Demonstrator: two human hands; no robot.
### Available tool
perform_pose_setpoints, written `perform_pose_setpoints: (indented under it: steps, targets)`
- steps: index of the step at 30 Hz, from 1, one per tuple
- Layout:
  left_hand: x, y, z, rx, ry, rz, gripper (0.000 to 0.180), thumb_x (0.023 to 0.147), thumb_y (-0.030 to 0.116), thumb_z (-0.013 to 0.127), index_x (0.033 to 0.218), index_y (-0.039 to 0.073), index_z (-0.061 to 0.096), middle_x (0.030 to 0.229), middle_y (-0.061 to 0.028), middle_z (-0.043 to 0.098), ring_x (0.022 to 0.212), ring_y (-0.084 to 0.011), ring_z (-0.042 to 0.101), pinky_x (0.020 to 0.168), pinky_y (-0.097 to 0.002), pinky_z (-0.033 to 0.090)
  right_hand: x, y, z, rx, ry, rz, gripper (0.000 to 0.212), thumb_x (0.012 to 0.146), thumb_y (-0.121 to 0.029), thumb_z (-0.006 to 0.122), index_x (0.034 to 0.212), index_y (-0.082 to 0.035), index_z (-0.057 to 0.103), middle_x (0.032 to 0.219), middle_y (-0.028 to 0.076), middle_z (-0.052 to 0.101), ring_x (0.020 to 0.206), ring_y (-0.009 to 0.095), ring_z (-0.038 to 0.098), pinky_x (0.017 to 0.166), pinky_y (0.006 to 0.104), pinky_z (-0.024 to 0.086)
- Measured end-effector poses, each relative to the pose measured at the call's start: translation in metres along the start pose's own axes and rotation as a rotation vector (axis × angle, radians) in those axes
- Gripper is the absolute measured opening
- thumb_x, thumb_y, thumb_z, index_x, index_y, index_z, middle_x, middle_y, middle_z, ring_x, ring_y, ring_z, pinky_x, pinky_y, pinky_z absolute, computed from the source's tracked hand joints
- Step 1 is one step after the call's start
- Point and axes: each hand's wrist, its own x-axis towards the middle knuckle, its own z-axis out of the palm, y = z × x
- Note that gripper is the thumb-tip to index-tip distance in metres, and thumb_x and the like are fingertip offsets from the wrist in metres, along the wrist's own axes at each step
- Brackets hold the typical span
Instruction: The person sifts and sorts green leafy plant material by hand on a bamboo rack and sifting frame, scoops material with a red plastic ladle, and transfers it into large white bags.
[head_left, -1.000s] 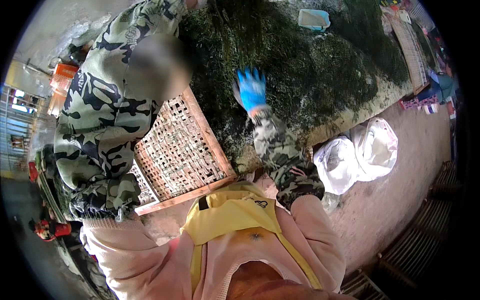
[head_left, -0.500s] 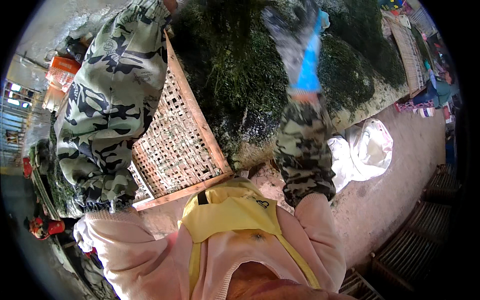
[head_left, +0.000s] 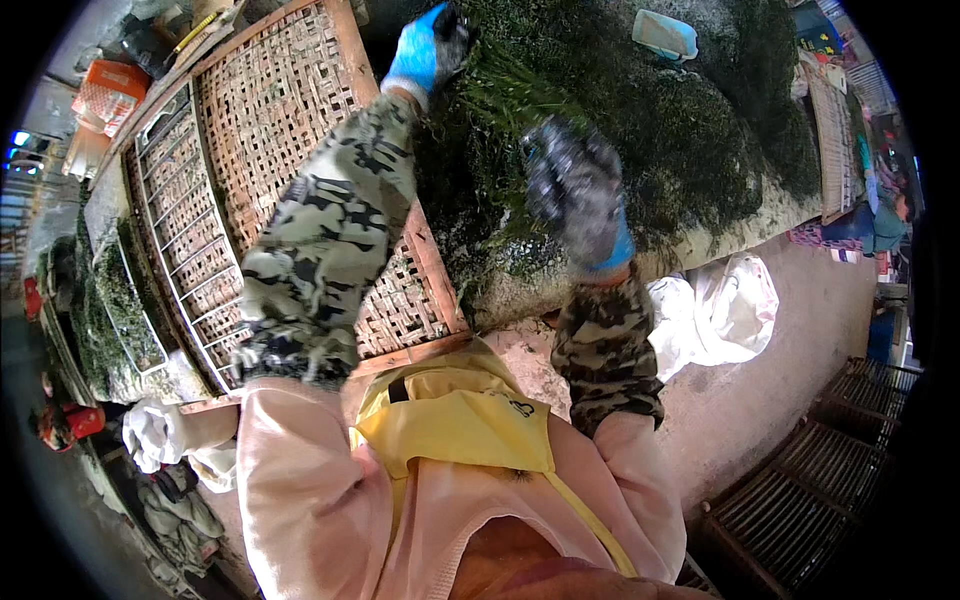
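A thick heap of dark green, stringy seaweed-like growth covers the pale slab ahead of me. My left hand, in a blue glove with a dark palm, is closed at the heap's left side, beside the frame's wooden edge. Brighter green strands stretch from its fingers toward my right hand. My right hand, in a grey-black and blue glove, is nearer to me with its fingers curled down into the strands; its fingertips are partly hidden.
A woven bamboo panel in a wooden frame lies left, with a wire rack on it. A light blue open container rests on the heap. White sacks stand on the floor at right; slatted crates are lower right.
My left hand has come from beyond the upper left onto the strands. My right hand has drawn back toward me from the far side, leaving the light blue container in full view.
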Motion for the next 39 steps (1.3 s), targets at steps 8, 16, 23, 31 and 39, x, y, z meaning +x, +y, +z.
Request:
perform_pose_setpoints:
  steps: [8, 16, 23, 31, 39]
  targets:
    - [-0.11, -0.091, 0.064, -0.349, 0.007, -0.577, 0.035, 0.099, 0.021, 0.047, 0.128, 0.004, 0.056, 0.073, -0.0069, 0.059, 0.059, -0.0159, 0.049, 0.06, -0.0324, 0.048, 0.071, -0.077, 0.007, -1.144, -0.171, -0.838, 0.029, 0.094, -0.016, 0.057, 0.12, -0.004, 0.06, 0.113, 0.007, 0.06, 0.093, 0.016, 0.055, 0.076, 0.0306, 0.048]
    - [-0.112, 0.021, 0.011, -0.223, -0.352, -0.72, 0.049, 0.102, 0.018, 0.042, 0.148, 0.006, 0.032, 0.157, -0.0194, 0.021, 0.142, -0.0358, 0.028, 0.114, -0.0446, 0.032, 0.077, -0.152, 0.146, -0.782, -0.401, -0.632, 0.026, 0.102, -0.021, 0.045, 0.117, -0.002, 0.055, 0.088, -0.001, 0.051, 0.07, 0.009, 0.046, 0.065, 0.0259, 0.043]
    - [-0.169, 0.065, -0.076, -0.042, -0.115, -0.061, 0.039, 0.087, 0.013, 0.068, 0.122, 0.0, 0.058, 0.113, -0.024, 0.063, 0.103, -0.0372, 0.062, 0.088, -0.0447, 0.051, 0.073, -0.058, 0.042, -0.492, 0.018, -0.238, 0.027, 0.104, -0.019, 0.041, 0.122, -0.004, 0.055, 0.103, 0.004, 0.054, 0.084, 0.015, 0.052, 0.076, 0.0307, 0.049]
    - [-0.186, 0.112, -0.083, -0.813, -0.255, -0.467, 0.023, 0.093, 0.004, 0.059, 0.116, 0.0, 0.062, 0.109, -0.0114, 0.067, 0.097, -0.0193, 0.063, 0.086, -0.0308, 0.053, 0.129, -0.045, -0.041, -0.084, -0.368, 0.086, 0.029, 0.106, -0.018, 0.037, 0.126, -0.005, 0.054, 0.111, 0.009, 0.06, 0.09, 0.02, 0.058, 0.08, 0.0354, 0.056]
    - [-0.158, 0.083, 0.078, -1.306, -0.501, -0.763, 0.042, 0.094, 0.017, 0.059, 0.13, -0.004, 0.05, 0.117, -0.0165, 0.064, 0.1, -0.0251, 0.064, 0.09, -0.0374, 0.052, 0.102, -0.071, 0.04, -0.382, -0.183, -0.078, 0.022, 0.102, -0.024, 0.049, 0.111, -0.008, 0.061, 0.08, -0.001, 0.056, 0.062, 0.01, 0.048, 0.055, 0.0279, 0.04]
